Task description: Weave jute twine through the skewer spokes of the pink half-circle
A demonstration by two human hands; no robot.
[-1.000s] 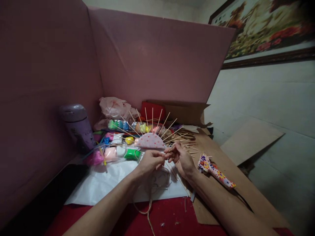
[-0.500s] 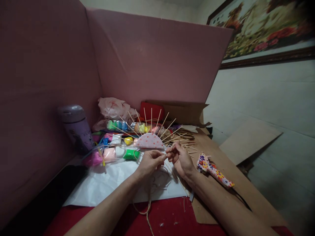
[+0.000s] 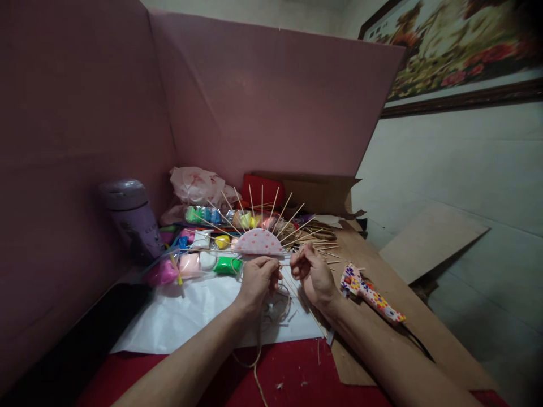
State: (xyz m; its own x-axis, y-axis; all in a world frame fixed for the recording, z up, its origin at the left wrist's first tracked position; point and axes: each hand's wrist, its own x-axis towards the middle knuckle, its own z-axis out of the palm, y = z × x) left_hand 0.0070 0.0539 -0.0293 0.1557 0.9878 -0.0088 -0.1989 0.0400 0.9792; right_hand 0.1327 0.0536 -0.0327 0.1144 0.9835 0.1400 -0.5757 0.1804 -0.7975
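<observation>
My left hand (image 3: pixel 258 282) is closed in a pinch on a length of twine (image 3: pixel 258 362), which hangs below it onto the red cloth and also forms a loop to the right of the fingers. A short gap away, my right hand (image 3: pixel 314 278) has its fingers curled in; anything inside them is too small to make out. Just beyond both hands stands a half-round piece covered in pink spotted paper (image 3: pixel 258 242). Several thin wooden sticks (image 3: pixel 262 204) fan out from its curved edge.
Packets of coloured clay (image 3: pixel 228 265) lie at left, near a purple bottle (image 3: pixel 134 226). A flower-patterned glue gun (image 3: pixel 373 297) rests on cardboard (image 3: pixel 428 333) at right, its cord trailing forward. White paper (image 3: pixel 169 322) covers part of the red cloth (image 3: pixel 297 373). A pink panel (image 3: pixel 271 107) rises behind.
My hands, almost touching at the fingertips before, have drawn apart. The left fingers have turned inward, and the twine loop beside them shows more clearly. The half-round piece has stayed put.
</observation>
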